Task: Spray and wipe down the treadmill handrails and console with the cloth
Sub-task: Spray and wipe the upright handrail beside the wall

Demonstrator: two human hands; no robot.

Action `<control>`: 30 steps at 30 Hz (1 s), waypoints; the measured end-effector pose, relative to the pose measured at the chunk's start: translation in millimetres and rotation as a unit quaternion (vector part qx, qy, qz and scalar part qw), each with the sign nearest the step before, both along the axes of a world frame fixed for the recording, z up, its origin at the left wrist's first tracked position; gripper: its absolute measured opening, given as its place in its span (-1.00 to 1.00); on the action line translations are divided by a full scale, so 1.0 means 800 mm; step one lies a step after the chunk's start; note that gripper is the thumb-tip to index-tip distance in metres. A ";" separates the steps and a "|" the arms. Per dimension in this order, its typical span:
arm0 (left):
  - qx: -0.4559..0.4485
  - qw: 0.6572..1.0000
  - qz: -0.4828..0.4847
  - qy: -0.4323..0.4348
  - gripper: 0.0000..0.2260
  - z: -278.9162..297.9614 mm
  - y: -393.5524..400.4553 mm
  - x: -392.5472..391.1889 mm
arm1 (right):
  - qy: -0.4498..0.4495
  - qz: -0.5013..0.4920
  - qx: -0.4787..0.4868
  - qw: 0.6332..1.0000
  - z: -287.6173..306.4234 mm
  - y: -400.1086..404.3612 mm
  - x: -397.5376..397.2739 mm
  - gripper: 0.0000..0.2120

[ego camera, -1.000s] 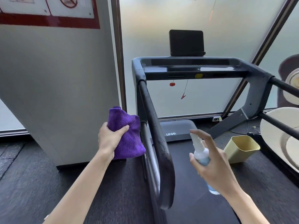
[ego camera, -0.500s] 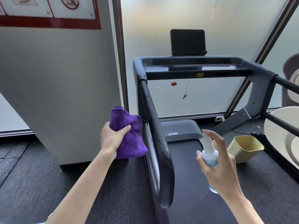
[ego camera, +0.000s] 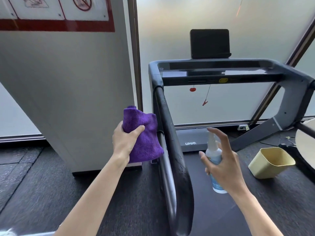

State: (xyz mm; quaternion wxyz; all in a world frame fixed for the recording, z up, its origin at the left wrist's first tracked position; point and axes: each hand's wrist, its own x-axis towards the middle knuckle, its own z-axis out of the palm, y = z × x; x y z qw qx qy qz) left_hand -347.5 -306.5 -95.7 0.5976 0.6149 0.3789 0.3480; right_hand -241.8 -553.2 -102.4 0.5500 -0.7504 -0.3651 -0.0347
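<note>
Left grip [ego camera: 127,142] bunches cloth [ego camera: 142,137]; right hand [ego camera: 223,166] hides bottle [ego camera: 215,160] label.

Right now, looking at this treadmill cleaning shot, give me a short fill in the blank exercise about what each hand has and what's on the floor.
1. The left hand grips a bunched cloth whose colour is ____.
2. The right hand holds a ____ beside the black handrail.
3. The bin lying tilted on the floor to the right is ____ in colour.
4. The dark screen stands on top of the treadmill's ____.

Missing words: purple; spray bottle; yellow; console
</note>
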 end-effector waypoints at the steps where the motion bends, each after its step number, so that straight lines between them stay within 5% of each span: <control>1: 0.005 1.000 0.002 -0.005 -0.80 0.004 0.004 0.006 | 0.005 0.005 0.002 1.000 0.003 0.008 0.006 -0.33; 10: -0.019 0.996 0.020 -0.089 -0.73 0.050 0.075 0.101 | 0.014 -0.004 0.025 1.000 0.014 0.039 0.059 -0.32; 17: -0.177 0.962 -0.199 -0.049 -0.65 0.032 0.071 0.169 | 0.046 -0.034 0.017 0.998 -0.008 0.039 0.081 -0.30; 20: -0.211 0.953 -0.200 -0.082 -0.54 0.013 0.075 0.176 | 0.048 -0.036 0.018 0.998 -0.013 0.043 0.089 -0.29; 22: -0.184 0.960 -0.195 -0.076 -0.43 0.007 0.080 0.185 | 0.050 -0.035 0.019 0.998 -0.015 0.046 0.093 -0.29; 25: -0.081 0.976 -0.203 -0.027 -0.56 0.009 0.078 0.205 | 0.047 -0.029 0.014 0.998 -0.015 0.052 0.095 -0.30; 30: -0.057 0.985 -0.160 0.024 -0.47 0.014 0.090 0.234 | 0.043 -0.014 0.009 0.999 -0.016 0.062 0.099 -0.29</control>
